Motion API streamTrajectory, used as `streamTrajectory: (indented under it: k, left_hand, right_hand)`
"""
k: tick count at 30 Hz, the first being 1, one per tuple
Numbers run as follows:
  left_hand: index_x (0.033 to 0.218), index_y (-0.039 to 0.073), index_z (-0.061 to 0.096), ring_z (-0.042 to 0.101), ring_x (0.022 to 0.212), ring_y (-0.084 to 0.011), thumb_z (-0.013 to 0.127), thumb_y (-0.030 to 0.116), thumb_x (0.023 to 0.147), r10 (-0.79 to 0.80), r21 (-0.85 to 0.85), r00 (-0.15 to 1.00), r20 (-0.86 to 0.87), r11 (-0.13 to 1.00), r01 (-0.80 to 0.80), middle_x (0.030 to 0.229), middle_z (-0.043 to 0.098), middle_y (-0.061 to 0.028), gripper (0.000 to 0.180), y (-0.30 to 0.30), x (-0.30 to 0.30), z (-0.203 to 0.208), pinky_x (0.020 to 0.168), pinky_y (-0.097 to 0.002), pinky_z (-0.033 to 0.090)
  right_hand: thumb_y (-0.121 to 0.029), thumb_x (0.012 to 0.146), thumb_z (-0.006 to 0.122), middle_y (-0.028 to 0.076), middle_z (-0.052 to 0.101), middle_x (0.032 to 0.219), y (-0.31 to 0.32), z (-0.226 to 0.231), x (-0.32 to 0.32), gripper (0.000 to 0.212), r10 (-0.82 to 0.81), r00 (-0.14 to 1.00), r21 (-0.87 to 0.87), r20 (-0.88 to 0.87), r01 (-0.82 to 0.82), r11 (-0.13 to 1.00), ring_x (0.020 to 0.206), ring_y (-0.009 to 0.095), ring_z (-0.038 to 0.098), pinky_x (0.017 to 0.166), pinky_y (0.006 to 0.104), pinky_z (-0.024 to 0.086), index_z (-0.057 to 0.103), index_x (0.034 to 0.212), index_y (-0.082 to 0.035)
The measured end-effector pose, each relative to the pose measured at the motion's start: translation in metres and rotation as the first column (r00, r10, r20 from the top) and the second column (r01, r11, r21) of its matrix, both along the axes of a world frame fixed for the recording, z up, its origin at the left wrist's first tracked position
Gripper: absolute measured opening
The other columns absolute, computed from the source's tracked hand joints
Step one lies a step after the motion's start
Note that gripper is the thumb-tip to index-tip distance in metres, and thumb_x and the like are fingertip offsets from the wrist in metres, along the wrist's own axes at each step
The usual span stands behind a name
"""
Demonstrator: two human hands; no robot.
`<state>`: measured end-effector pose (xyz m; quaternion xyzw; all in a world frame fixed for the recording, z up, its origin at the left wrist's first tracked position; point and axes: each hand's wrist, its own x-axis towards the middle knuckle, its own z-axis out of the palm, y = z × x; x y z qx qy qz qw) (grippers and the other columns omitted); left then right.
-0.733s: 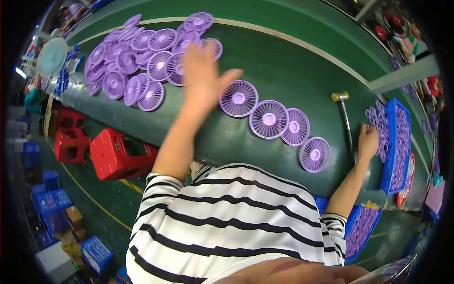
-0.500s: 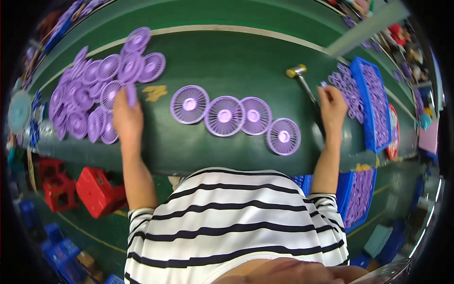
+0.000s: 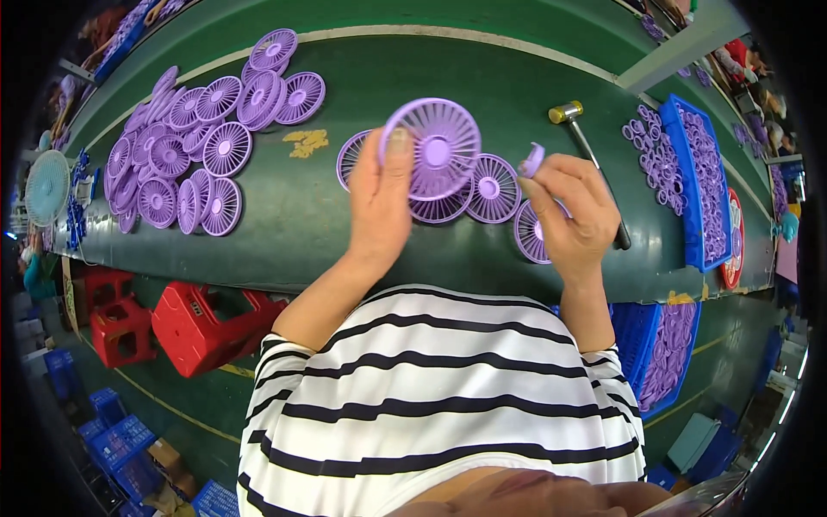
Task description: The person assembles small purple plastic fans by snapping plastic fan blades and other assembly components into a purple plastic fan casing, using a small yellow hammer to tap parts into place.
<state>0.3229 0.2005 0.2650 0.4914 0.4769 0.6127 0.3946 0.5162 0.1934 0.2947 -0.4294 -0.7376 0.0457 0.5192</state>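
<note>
My left hand (image 3: pixel 382 194) grips a round purple fan grille (image 3: pixel 437 152) by its left rim, thumb on its face, raised over the middle of the bench. To its right, my right hand (image 3: pixel 573 211) pinches a small purple ring-shaped part (image 3: pixel 533 160) between thumb and fingertips; the two parts are apart. Beneath and between my hands lie several more grilles, among them one (image 3: pixel 488 187) in plain sight and others partly covered by my hands. A hammer (image 3: pixel 586 142) with a yellow head lies right of my right hand.
A heap of purple grilles (image 3: pixel 169 155) covers the bench's left part. On the right, loose purple rings (image 3: pixel 656 159) lie beside a blue crate (image 3: pixel 699 185) full of them. Red stools (image 3: pixel 202 323) stand below left; another filled blue crate (image 3: pixel 663 358) sits below right.
My left hand has moved right from the heap, bringing a grille to the middle. My right hand has come left from the loose rings with the small part.
</note>
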Motion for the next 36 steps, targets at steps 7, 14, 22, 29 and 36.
streamTrajectory:
  k: [7, 14, 22, 29, 36]
  left_hand:
    - [0.109, -0.001, 0.053, 0.050, 0.086, -0.0077, 0.042, 0.029, 0.101, -0.276, -0.050, 0.949, 0.155, 0.957, 0.286, 0.093, 0.056, -0.0035, 0.034, -0.007, 0.018, 0.006, 0.078, -0.0223, 0.042]
    - [0.114, -0.002, 0.050, 0.053, 0.087, -0.0103, 0.045, 0.028, 0.100, -0.238, 0.005, 0.960, -0.150, 0.970, 0.242, 0.096, 0.058, -0.0065, 0.034, -0.008, 0.019, -0.009, 0.077, -0.0253, 0.045]
    - [0.120, -0.001, 0.050, 0.054, 0.096, -0.0106, 0.047, 0.027, 0.099, -0.412, -0.131, 0.845, 0.342, 0.870, 0.476, 0.106, 0.057, -0.0056, 0.036, -0.007, 0.012, -0.002, 0.083, -0.0237, 0.044]
    - [0.126, -0.001, 0.045, 0.057, 0.096, -0.0121, 0.062, 0.022, 0.091, -0.557, -0.265, 0.721, 0.412, 0.684, 0.680, 0.106, 0.058, -0.0066, 0.045, -0.015, 0.000, 0.017, 0.084, -0.0249, 0.046]
    - [0.124, -0.002, 0.045, 0.063, 0.090, -0.0191, 0.061, 0.013, 0.089, -0.155, 0.016, 0.953, -0.261, 0.986, 0.165, 0.104, 0.063, -0.0129, 0.041, -0.009, -0.028, -0.001, 0.080, -0.0311, 0.050]
  right_hand:
    - [-0.003, 0.062, 0.078, 0.006, 0.060, 0.073, 0.000, -0.004, -0.028, 0.018, 0.077, 0.992, 0.082, 0.097, -0.085, 0.993, 0.064, 0.021, 0.057, 0.054, 0.0300, 0.045, 0.064, 0.074, -0.006]
    - [-0.010, 0.072, 0.071, 0.006, 0.060, 0.080, -0.001, -0.010, -0.033, 0.014, 0.074, 0.938, -0.203, 0.338, -0.004, 0.979, 0.074, 0.024, 0.056, 0.064, 0.0346, 0.044, 0.060, 0.079, -0.006]
    - [-0.024, 0.070, 0.075, 0.000, 0.067, 0.102, -0.004, -0.009, -0.025, 0.022, -0.183, 0.935, 0.109, 0.305, 0.156, 0.982, 0.109, 0.025, 0.056, 0.103, 0.0487, 0.026, 0.069, 0.085, -0.010]
    - [-0.024, 0.073, 0.073, 0.007, 0.065, 0.114, 0.004, -0.011, 0.006, 0.035, 0.414, 0.893, -0.148, 0.178, -0.391, 0.908, 0.118, 0.033, 0.053, 0.103, 0.0455, 0.034, 0.070, 0.105, -0.011]
    - [-0.031, 0.086, 0.062, 0.016, 0.064, 0.108, 0.078, -0.043, 0.097, 0.038, -0.299, 0.944, -0.484, 0.139, 0.328, 0.811, 0.094, 0.031, 0.064, 0.079, 0.0395, 0.051, 0.062, 0.116, -0.007]
